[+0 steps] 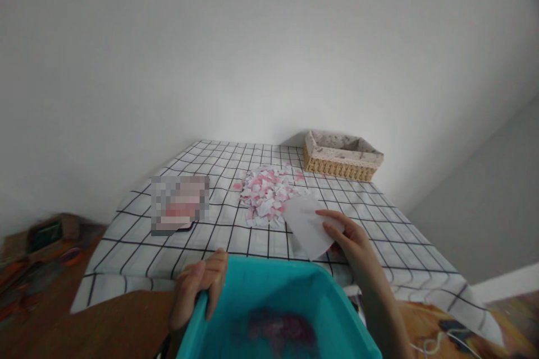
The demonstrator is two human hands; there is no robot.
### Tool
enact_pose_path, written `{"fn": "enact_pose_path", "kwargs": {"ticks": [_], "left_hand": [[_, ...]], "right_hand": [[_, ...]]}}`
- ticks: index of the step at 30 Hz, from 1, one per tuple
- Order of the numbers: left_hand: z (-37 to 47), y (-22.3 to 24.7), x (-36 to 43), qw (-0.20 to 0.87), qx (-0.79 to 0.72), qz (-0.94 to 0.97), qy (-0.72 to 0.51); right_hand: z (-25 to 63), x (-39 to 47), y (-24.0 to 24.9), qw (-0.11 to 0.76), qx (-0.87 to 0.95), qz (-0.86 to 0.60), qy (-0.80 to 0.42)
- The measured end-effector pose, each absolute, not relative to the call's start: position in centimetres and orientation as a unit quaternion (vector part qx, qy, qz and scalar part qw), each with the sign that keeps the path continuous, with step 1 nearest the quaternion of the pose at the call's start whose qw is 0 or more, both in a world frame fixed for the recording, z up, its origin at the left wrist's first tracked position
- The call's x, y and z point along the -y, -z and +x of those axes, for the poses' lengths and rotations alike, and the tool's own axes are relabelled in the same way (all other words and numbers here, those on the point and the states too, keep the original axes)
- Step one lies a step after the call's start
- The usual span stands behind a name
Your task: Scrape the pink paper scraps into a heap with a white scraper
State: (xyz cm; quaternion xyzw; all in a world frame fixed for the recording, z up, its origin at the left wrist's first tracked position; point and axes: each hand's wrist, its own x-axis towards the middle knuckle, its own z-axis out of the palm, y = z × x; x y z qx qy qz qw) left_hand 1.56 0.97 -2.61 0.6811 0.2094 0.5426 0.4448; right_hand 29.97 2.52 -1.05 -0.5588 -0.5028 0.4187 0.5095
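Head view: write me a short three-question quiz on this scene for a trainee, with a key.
1. What is the right hand holding?
2. True or false: the left hand grips the rim of the turquoise bin.
3. Fill in the gap: in the picture, the paper scraps lie to the ___ of the wicker basket.

Key: 1. A white sheet. 2. True. 3. left.

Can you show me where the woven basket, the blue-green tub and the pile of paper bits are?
Fabric-lined wicker basket (339,170), head view: its woven front wall.
Turquoise tub (273,280), head view: its far inner wall.
Pile of paper scraps (267,193), head view: middle of the heap.
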Motion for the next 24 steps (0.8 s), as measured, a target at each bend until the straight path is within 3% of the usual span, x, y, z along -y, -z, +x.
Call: {"fn": "enact_pose_path", "kwargs": {"ticks": [7,13,24], "left_hand": [[2.2,3.0,-0.8,0.437,-0.213,0.658,-0.576],[2.1,2.7,-0.7,0.434,-0.224,0.659,-0.572],[2.1,2.0,-0.5,0.436,-0.242,0.666,-0.555]], "right_hand": [[29.8,-2.6,0.6,0.465,0.540,-0.566,-0.415],[30.4,-2.3,0.4,0.482,0.506,-0.525,-0.486],[30.5,-2.2,0.5,0.504,0.486,-0.518,-0.492]]}}
